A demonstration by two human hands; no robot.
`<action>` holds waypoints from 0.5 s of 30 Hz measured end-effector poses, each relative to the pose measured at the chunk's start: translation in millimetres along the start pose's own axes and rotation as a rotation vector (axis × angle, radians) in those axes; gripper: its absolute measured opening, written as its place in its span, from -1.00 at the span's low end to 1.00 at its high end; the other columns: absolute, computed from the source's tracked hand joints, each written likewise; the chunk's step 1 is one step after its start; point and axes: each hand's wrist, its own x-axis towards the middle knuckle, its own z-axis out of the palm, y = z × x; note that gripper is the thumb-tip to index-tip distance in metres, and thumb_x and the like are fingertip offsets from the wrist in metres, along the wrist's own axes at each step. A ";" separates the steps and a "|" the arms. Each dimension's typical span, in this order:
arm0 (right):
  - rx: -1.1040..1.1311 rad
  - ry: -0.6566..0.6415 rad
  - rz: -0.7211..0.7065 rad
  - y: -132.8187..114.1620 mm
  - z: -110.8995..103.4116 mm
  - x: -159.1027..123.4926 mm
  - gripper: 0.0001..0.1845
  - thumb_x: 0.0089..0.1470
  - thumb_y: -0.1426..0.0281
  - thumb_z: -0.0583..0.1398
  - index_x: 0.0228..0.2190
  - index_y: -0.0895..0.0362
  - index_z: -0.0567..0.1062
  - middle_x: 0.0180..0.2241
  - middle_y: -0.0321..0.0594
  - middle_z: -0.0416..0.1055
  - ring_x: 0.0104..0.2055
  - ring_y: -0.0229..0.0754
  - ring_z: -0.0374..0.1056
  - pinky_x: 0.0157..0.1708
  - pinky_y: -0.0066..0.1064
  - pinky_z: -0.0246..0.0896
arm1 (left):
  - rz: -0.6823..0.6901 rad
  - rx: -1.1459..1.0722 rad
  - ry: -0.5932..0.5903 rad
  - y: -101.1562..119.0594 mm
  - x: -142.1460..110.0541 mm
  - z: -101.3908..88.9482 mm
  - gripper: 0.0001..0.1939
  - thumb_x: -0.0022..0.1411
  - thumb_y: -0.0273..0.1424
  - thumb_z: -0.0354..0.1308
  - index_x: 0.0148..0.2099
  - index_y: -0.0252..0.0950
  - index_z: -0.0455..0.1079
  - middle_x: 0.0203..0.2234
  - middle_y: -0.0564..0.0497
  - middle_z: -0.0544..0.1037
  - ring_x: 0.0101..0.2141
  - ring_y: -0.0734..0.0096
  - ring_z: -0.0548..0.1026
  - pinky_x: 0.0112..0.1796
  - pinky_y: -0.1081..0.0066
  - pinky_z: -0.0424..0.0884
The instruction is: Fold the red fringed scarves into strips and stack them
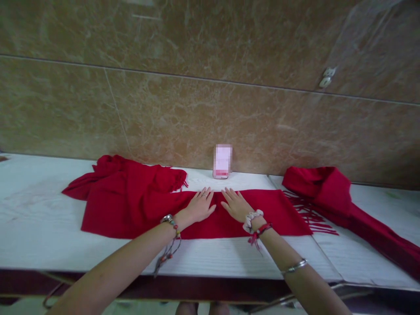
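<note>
A red fringed scarf lies across the white table, its right half flat and its left part loosely folded and bunched. My left hand rests palm down near the scarf's far edge, fingers stretched out. Close beside it, my right hand lies flat on the same cloth with fingers spread. Neither hand grips anything. The fringe spreads at the scarf's right end, partly beneath a second red cloth.
That second red cloth is bunched at the right and trails toward the front edge. A phone leans against the tiled wall behind the table. A socket sits on the wall. A seam crosses the tabletop at right.
</note>
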 end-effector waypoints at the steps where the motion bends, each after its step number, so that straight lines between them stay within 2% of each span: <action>1: 0.007 -0.016 -0.006 -3.2 1.2 2.6 -0.46 0.17 0.24 -0.14 0.11 0.25 0.10 0.17 0.03 -0.02 0.20 -0.01 -0.12 0.09 -0.07 -0.12 | -0.007 -0.019 0.002 -0.3 3.8 3.7 -0.44 0.25 -0.26 -0.24 0.19 -0.53 -0.01 0.16 -0.27 0.03 0.16 0.13 -0.03 0.09 0.21 -0.02; 3: 0.000 -0.046 0.003 -0.7 3.7 3.4 -0.47 0.17 0.24 -0.15 0.11 0.22 0.11 0.17 -0.01 -0.01 0.19 -0.03 -0.10 0.09 -0.06 -0.12 | -0.009 -0.042 0.004 -2.6 7.8 10.2 -0.44 0.25 -0.23 -0.24 0.19 -0.49 0.00 0.17 -0.23 0.02 0.16 0.14 -0.04 0.09 0.19 -0.03; 5: -0.031 -0.056 0.027 14.2 5.3 -1.6 -0.48 0.17 0.25 -0.15 0.11 0.22 0.12 0.17 -0.02 -0.01 0.19 -0.02 -0.09 0.09 -0.03 -0.13 | -0.008 -0.043 0.009 -5.3 8.3 13.6 -0.44 0.25 -0.22 -0.25 0.19 -0.47 0.00 0.17 -0.22 0.02 0.17 0.15 -0.05 0.09 0.18 -0.03; 8: -0.086 -0.052 0.072 53.4 7.9 -15.4 -0.50 0.16 0.29 -0.15 0.09 0.21 0.15 0.15 -0.02 0.02 0.18 0.00 -0.08 0.08 0.03 -0.14 | 0.000 -0.032 0.008 -6.8 6.7 13.2 -0.44 0.25 -0.22 -0.27 0.19 -0.47 0.00 0.17 -0.22 0.01 0.17 0.15 -0.05 0.09 0.17 -0.03; 13: -0.096 0.016 0.166 129.0 15.1 -38.5 -0.55 0.16 0.31 -0.16 0.05 0.07 0.21 0.13 -0.07 0.10 0.16 -0.01 -0.03 0.00 0.06 0.00 | -0.006 -0.038 -0.007 -4.9 6.2 9.4 -0.44 0.25 -0.22 -0.26 0.19 -0.47 0.01 0.18 -0.21 0.00 0.17 0.16 -0.05 0.09 0.19 -0.03; 15: -0.099 0.023 0.251 148.1 14.4 -44.3 -0.58 0.16 0.31 -0.15 0.02 0.06 0.25 0.10 -0.07 0.16 0.15 0.00 0.00 -0.01 0.07 0.02 | -0.010 -0.041 -0.012 -4.0 6.2 8.3 -0.44 0.25 -0.22 -0.27 0.19 -0.48 0.01 0.18 -0.21 -0.01 0.17 0.16 -0.05 0.09 0.20 -0.03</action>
